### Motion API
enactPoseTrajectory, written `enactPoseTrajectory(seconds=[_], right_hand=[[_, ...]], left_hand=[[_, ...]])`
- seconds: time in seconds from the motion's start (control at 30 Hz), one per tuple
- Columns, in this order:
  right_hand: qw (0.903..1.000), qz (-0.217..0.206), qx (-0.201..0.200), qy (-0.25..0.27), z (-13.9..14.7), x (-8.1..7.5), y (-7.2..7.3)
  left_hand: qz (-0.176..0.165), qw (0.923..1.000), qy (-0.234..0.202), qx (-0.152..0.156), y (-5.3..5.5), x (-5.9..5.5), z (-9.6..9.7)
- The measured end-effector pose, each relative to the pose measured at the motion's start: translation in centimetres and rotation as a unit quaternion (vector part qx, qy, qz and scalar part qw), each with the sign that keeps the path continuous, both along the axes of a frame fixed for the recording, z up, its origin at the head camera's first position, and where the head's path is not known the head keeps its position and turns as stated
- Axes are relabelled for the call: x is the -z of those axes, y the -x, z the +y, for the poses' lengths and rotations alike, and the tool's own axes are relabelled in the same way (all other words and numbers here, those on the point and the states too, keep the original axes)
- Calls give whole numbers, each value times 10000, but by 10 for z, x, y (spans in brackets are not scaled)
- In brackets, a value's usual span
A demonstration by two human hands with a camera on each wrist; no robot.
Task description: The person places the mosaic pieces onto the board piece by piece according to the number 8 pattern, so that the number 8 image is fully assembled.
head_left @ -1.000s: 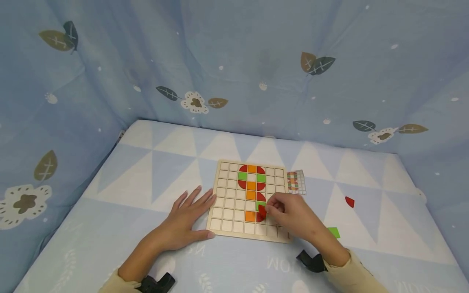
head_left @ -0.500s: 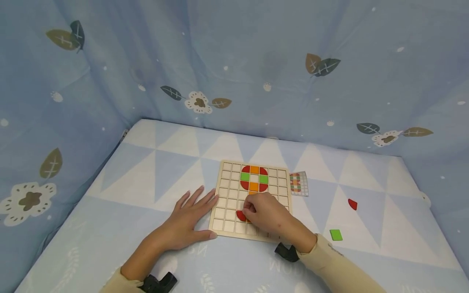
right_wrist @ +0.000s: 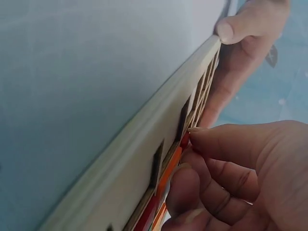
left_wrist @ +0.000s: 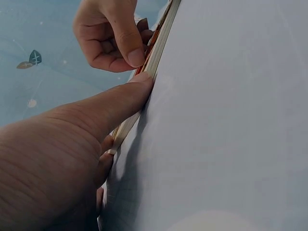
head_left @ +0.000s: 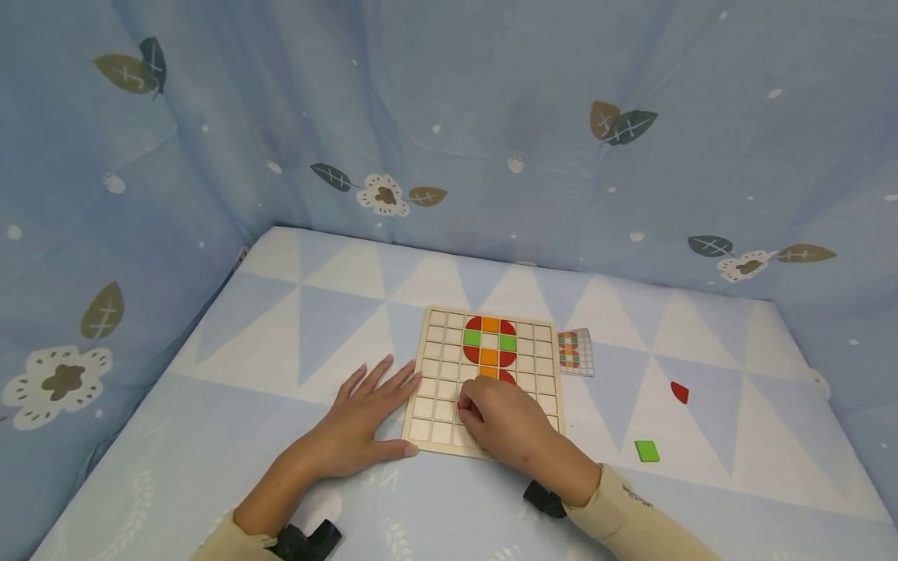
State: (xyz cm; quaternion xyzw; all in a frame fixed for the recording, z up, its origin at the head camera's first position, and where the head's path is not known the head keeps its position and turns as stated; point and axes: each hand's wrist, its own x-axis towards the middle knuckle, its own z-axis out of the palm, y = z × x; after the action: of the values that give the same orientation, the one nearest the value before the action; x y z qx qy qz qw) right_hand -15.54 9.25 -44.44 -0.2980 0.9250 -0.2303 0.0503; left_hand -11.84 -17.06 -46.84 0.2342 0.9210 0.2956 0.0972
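Note:
A wooden grid board lies on the patterned cloth, with orange, green and red tiles set in its middle columns. My left hand rests along its left side, fingers spread and the thumb at the lower left corner. Over the lower middle cells, my right hand pinches a small red quarter-circle tile between thumb and fingers, right at a cell. Beside it an orange tile is seated in the grid. The right hand hides several lower cells in the head view.
A printed pattern card lies against the board's right edge. Farther right are a loose red quarter-circle tile and a green square tile. A blue curtain hangs behind the table.
My right hand has moved left across the board with the red tile, from the right columns to the lower middle cells. My left hand stays at the board's side.

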Motion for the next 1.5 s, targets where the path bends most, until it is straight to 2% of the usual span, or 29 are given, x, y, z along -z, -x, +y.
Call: enactPoseTrajectory(seconds=[0.37, 0.53, 0.73, 0.97, 1.13, 1.3, 1.37, 1.5], right_hand=[[9998, 3, 175, 67, 1, 4, -2], [9995, -80, 75, 294, 9, 5, -4], [9962, 66, 80, 868, 36, 2, -8], [9920, 2, 679, 1062, 86, -3, -11], [9899, 165, 1117, 858, 121, -3, -12], [9872, 427, 1514, 254, 158, -8, -8], [9866, 338, 1595, 11, 174, -12, -7], [9848, -228, 1681, -379, 204, -20, -5]], left_hand=[[32, 10000, 33, 5, 1, 1, 1], [24, 10000, 55, -10, 1, 2, 1], [-12, 10000, 40, -28, 1, 3, 2], [-68, 9999, 24, -72, 0, 3, 2], [-113, 9999, -45, -71, -1, 2, 2], [-92, 9999, -29, -67, -1, 2, 1], [-73, 10000, -18, -62, -1, 2, 1], [-51, 10000, -34, -60, -1, 1, 1]])
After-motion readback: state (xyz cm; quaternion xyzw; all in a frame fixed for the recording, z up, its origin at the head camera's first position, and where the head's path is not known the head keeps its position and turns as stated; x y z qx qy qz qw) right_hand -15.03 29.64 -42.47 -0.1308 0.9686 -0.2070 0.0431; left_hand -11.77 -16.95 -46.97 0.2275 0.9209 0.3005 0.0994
